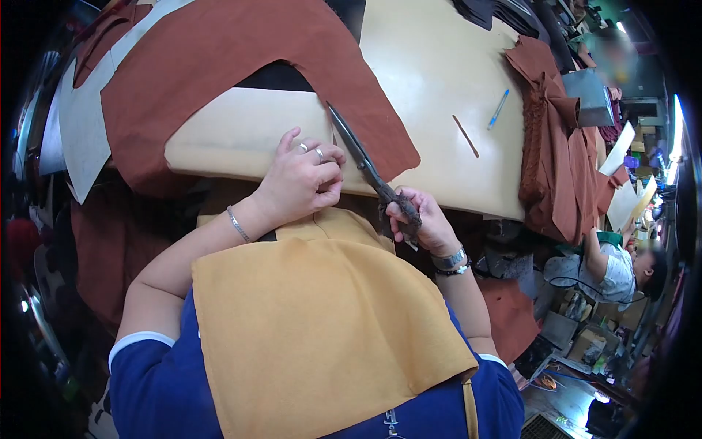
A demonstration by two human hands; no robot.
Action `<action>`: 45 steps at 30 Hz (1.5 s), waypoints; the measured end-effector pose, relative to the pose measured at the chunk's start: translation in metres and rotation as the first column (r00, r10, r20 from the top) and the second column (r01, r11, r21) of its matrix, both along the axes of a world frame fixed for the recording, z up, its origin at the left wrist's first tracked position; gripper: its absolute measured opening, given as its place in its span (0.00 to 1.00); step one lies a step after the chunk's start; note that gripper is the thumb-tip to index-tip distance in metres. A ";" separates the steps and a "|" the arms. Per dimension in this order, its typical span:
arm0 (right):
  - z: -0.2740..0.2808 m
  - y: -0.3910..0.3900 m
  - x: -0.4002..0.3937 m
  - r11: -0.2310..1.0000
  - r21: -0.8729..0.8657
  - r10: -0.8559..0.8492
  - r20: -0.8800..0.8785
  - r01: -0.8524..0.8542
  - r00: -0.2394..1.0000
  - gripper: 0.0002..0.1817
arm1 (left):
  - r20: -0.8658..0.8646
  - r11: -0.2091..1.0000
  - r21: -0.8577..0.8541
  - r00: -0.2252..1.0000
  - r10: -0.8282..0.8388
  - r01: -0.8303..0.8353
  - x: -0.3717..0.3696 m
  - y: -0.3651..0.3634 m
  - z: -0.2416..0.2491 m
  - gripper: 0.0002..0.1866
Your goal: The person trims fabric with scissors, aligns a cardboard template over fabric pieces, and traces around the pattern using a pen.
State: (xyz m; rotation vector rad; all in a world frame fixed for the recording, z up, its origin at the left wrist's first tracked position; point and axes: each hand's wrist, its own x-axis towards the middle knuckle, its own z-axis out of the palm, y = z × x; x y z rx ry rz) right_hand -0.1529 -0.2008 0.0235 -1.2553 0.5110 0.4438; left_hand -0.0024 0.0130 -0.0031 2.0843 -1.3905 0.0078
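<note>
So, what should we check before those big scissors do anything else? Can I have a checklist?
1. Scissors gripped in the right hand: ok.
2. Tip pointing away from the body: ok.
3. Left hand well away from the blades: not ok, its fingers are close beside them.
4. Blades completely shut: cannot tell.
5. Blue pen out of the way: ok, it lies apart on the table.

Pale worktable [431,80], with bright strip light [676,135] and greyish floor [563,401] rightward.
</note>
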 end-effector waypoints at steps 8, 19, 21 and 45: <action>0.002 -0.002 0.016 0.999 0.030 -0.018 0.010 0.018 1.000 0.13 | -0.010 1.000 -0.008 1.000 -0.017 0.017 -0.002 0.000 -0.001 0.06; 0.002 -0.013 0.032 0.999 -0.030 0.042 0.041 -0.041 0.998 0.15 | -0.039 0.997 -0.047 0.997 -0.070 0.068 -0.003 0.001 -0.003 0.06; 0.003 -0.016 0.036 0.997 -0.051 0.064 0.046 -0.062 0.997 0.15 | -0.029 0.996 -0.062 0.998 -0.062 0.061 -0.003 0.001 -0.005 0.06; 0.004 -0.058 0.077 0.967 -0.126 0.232 0.074 -0.222 0.970 0.15 | -0.074 0.984 -0.133 0.988 -0.133 0.122 0.000 0.002 -0.016 0.06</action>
